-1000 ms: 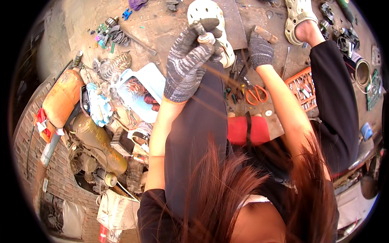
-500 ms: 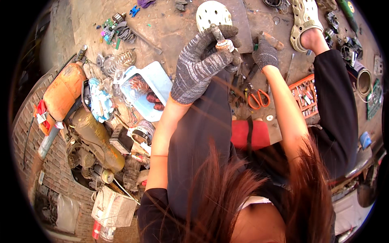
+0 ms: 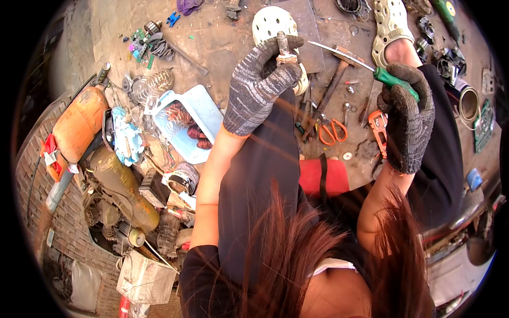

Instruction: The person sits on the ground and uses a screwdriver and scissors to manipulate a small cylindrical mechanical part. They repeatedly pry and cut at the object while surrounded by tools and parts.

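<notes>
My left hand [image 3: 254,87], in a grey knitted glove, is closed around a small metal part with a stubby grey shaft [image 3: 283,45] pointing away from me; the fingers cover its lower portion. It is held above my left knee, in front of a cream clog [image 3: 273,24]. On the right, my right hand [image 3: 411,116], gloved in dark grey, grips a screwdriver by its green handle [image 3: 395,83]. The screwdriver's thin blade [image 3: 339,54] points left toward the metal part, without touching it. Beneath that blade a hammer [image 3: 331,87] lies on the ground.
Orange-handled scissors [image 3: 333,132] lie between my legs, beside a red pad [image 3: 323,176] with a black strap. An orange tool case [image 3: 378,127] is partly behind my right hand. To the left are a light-blue bin [image 3: 207,114] with copper coils, a brownish-yellow cylinder [image 3: 124,183] and scrap parts.
My right hand has moved right and toward me, away from the hammer, and now holds the green-handled screwdriver. My left hand keeps its hold on the metal part, almost in place.
</notes>
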